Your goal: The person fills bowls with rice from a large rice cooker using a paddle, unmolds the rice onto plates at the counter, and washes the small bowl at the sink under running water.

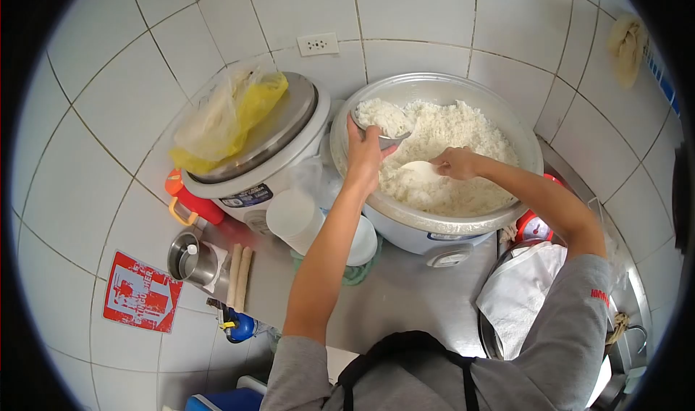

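My left hand (368, 154) grips a small metal bowl (394, 141) heaped with white rice, tilted over the left side of a large rice cooker (532, 172). Inside the cooker's pot lies a big mass of cooked rice (463, 132). My right hand (457, 163) is closed around the handle of a white rice paddle (420, 170), whose blade rests in the rice just below the bowl. The paddle's tip is partly covered by rice.
A second cooker (289, 172) on the left is lidded, with a yellow plastic bag (250, 118) on top. Stacked white containers (293, 214), a metal pot (190, 260) and wooden rolls (239, 277) stand nearby. A white cloth (517, 288) and red scale (534, 226) are at right.
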A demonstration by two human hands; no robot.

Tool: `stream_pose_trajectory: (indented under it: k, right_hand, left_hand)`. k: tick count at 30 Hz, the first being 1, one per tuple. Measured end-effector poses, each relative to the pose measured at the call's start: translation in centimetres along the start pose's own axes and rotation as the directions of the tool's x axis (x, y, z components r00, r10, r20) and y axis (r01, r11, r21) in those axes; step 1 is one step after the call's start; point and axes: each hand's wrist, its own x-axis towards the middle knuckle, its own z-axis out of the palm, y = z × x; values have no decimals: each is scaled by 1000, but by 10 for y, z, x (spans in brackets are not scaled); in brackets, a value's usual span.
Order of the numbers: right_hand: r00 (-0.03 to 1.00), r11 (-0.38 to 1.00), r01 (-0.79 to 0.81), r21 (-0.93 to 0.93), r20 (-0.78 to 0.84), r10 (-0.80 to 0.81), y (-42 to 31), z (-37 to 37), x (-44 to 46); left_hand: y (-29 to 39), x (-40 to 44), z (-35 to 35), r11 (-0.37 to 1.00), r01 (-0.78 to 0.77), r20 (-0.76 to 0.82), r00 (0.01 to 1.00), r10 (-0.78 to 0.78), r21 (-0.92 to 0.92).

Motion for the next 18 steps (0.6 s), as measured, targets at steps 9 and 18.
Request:
stream_pose_trajectory:
  k: [9, 18]
  right_hand:
    - [916, 753, -292, 590, 398, 44, -8, -30, -31]
    - [855, 970, -204, 135, -457, 243, -17, -105, -41]
  left_hand:
    - [0, -2, 0, 999, -35, 2, 999, 35, 33]
    - [0, -3, 5, 999, 21, 40, 999, -23, 32]
